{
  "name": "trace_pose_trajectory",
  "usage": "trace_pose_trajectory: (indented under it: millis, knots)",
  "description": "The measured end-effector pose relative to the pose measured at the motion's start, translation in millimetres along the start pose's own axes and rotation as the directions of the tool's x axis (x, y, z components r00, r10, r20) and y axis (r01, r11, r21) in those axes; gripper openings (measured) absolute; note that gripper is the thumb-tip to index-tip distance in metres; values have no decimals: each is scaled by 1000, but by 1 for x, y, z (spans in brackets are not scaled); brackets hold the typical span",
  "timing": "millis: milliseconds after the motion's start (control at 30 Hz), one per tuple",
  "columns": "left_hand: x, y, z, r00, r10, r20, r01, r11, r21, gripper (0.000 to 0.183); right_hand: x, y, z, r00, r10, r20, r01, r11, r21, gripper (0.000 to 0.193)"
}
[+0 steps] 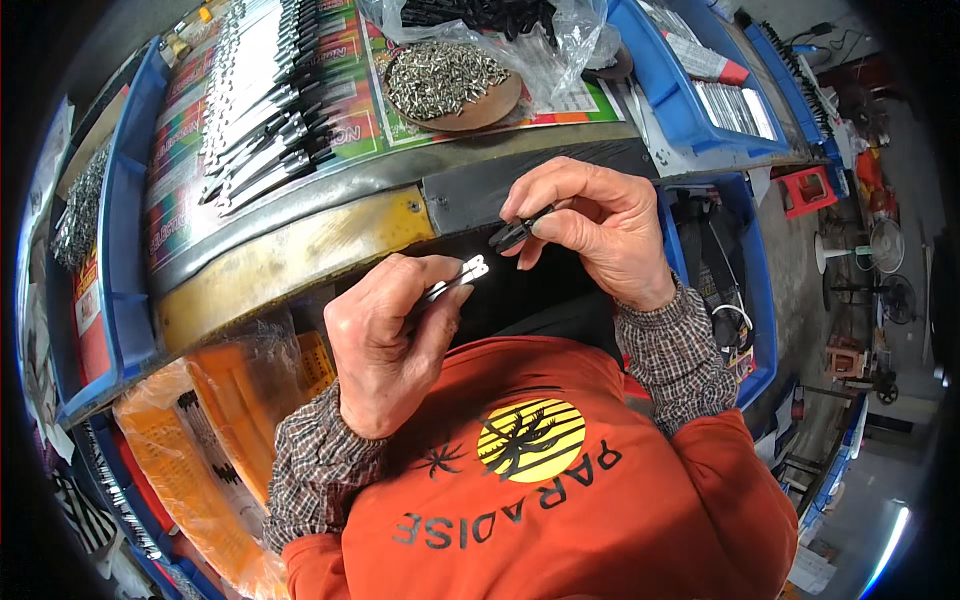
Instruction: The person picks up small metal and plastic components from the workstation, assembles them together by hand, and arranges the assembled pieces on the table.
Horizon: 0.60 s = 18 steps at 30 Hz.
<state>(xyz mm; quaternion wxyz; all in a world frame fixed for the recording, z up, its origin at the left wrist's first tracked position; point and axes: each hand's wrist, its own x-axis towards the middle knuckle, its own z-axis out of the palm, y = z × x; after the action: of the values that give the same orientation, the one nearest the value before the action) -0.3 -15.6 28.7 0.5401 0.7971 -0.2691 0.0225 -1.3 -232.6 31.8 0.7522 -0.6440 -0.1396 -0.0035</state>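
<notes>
1. Head view: the left hand [385,340] has its fingers [440,300] closed around a thin metal strip [462,273], whose bright forked tip sticks out just past the fingertips.
2. The right hand [600,225] pinches a small black clip [515,233] between thumb and fingers [560,225], narrow grip, just right of and above the strip's tip; the two parts sit close, apparently not touching.
3. Beyond the fingers lies the worktop [300,250], with a round dish of small screws [445,80] and rows of metal strips [260,110] well apart.
4. A blue bin [700,110] stands up and right of the right hand.
</notes>
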Motion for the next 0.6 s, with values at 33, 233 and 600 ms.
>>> trace_pose_trajectory:
  millis: [33, 233, 600]
  knots:
    - [-1, -1, 1, 1000, 13, -5, -13, 1000, -9, 12, -2, 2, 1, 1000, -10, -6, 10, 1000, -1, 13]
    - [-6, -2, 2, 1000, 8, 7, -8, 1000, -17, 12, -10, 8, 9, 1000, 12, 14, -12, 999, 33, 11]
    - [-10, -6, 5, 999, 9, 37, -7, 999, -39, 14, -15, 25, 16, 997, 68, 28, -71, 991, 114, 10]
